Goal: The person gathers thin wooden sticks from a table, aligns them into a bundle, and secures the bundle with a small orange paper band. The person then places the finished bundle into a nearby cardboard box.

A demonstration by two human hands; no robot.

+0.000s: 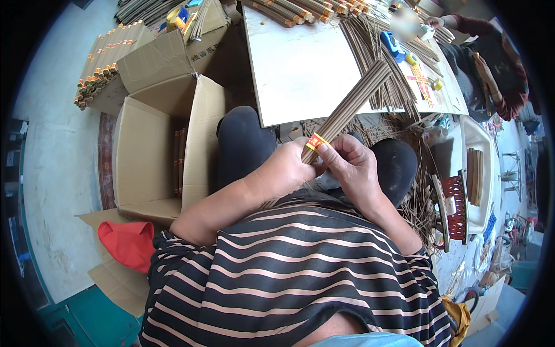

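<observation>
The left hand [292, 165] gripped the lower end of a slim bundle of thin brown sticks [351, 103], which slanted up and away above the lap. The right hand [354, 163], thumb and bent fingers drawn narrow, pinched at the red-and-yellow paper band [317, 141] around it. Leftward stood an open brown cardboard box [140, 156]; farther off, loose brown sticks [399, 87] lay on a white-topped table [300, 63].

Looking down, fisheye-wide, from head height above left hand [291, 164] and right hand [354, 163], fairly near, toward table [300, 66] beyond.
</observation>
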